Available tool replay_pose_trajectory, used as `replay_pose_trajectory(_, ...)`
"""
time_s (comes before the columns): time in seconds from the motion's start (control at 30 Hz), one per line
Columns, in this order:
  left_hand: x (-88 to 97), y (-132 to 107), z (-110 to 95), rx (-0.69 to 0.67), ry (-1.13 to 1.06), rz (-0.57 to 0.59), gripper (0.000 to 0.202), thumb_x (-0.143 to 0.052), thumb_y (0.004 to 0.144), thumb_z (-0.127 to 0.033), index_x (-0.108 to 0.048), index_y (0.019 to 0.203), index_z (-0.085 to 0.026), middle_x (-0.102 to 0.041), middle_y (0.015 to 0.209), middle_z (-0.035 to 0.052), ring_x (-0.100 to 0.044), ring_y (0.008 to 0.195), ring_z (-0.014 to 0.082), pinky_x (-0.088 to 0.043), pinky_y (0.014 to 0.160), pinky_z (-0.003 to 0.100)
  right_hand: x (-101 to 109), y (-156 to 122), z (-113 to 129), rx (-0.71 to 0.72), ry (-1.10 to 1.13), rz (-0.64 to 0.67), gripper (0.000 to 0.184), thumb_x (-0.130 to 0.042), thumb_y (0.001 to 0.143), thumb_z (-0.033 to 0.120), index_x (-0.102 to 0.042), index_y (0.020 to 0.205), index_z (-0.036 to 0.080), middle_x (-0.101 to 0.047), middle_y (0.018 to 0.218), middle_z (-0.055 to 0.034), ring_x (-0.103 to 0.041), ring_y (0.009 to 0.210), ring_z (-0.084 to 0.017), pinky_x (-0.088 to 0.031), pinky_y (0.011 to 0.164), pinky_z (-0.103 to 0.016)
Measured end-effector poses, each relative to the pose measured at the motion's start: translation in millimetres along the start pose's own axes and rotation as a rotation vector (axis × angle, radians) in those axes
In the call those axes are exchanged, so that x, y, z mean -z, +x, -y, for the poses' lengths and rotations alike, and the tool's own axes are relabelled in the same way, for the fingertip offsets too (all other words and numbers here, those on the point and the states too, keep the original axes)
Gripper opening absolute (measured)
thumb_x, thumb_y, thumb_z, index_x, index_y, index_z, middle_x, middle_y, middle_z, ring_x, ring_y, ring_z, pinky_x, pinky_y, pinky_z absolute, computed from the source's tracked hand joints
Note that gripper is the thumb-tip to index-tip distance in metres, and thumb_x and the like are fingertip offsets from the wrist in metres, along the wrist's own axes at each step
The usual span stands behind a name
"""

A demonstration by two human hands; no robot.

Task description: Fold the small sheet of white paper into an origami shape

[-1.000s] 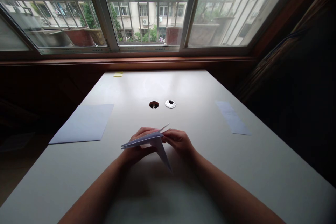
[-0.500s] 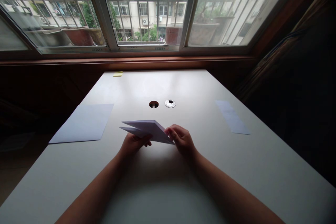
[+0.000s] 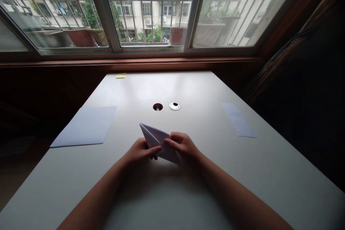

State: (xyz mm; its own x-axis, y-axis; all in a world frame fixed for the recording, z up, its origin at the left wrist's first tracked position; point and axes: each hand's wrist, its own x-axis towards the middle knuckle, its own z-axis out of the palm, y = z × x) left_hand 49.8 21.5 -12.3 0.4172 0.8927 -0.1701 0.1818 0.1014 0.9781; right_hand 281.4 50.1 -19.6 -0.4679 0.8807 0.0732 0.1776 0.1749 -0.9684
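A folded sheet of white paper [image 3: 168,155] is held up between both hands, over the middle of the table. It is kite-shaped, with a pointed corner at the upper left and a crease or seam running down from that point. My left hand [image 3: 140,150] grips its left edge, thumb on top and fingers underneath. On the right edge, my right hand [image 3: 185,146] pinches the paper with the thumb lying on its face. The underside of the paper and the fingers behind it are mostly hidden.
A stack or sheet of white paper [image 3: 86,126] lies at the table's left edge. A narrow paper strip [image 3: 238,120] lies on the right. Further back are a cable hole [image 3: 157,107], its round metal cover [image 3: 175,106] and a yellow sticky note [image 3: 121,76]. Beyond the white table [image 3: 215,194] stands a barred window.
The folded paper has been turned: its open, parted layers pointed left before, and now a creased face with its point up and left shows. Both hands have shifted their hold slightly.
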Motion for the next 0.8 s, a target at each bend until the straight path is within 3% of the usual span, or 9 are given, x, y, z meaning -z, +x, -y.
replay_pose_trajectory(0.23,-4.4,0,2,-0.032,-0.037,-0.17,0.037,-0.074,0.081,-0.043,-0.073,0.105,-0.015,-0.075,0.103,0.0107,-0.071,0.096,0.0288,-0.056,0.08,0.034,2,2,4,0.034,-0.006,0.085,0.041,-0.067,0.084,0.051,-0.055,0.065,0.017,-0.046,0.064,0.0029,-0.043,0.064,-0.012,-0.034,0.058,-0.024)
replay_pose_trajectory(0.57,-6.6,1,5,-0.007,-0.14,-0.265,0.038,-0.08,0.075,-0.04,-0.075,0.103,-0.014,-0.076,0.103,0.0114,-0.071,0.097,0.0309,-0.056,0.085,0.038,0,1,4,0.055,-0.12,0.051,0.034,-0.064,0.087,0.046,-0.063,0.071,0.016,-0.056,0.066,0.0011,-0.051,0.066,-0.013,-0.038,0.063,-0.025)
replay_pose_trajectory(0.8,-1.1,11,12,-0.118,-0.376,-0.529,0.041,-0.078,0.077,-0.039,-0.073,0.105,-0.009,-0.074,0.107,0.0144,-0.068,0.102,0.0299,-0.053,0.093,0.04,0,3,3,0.026,-0.13,-0.023,0.037,-0.058,0.091,0.05,-0.068,0.076,0.017,-0.067,0.072,-0.0024,-0.059,0.068,-0.015,-0.042,0.064,-0.025)
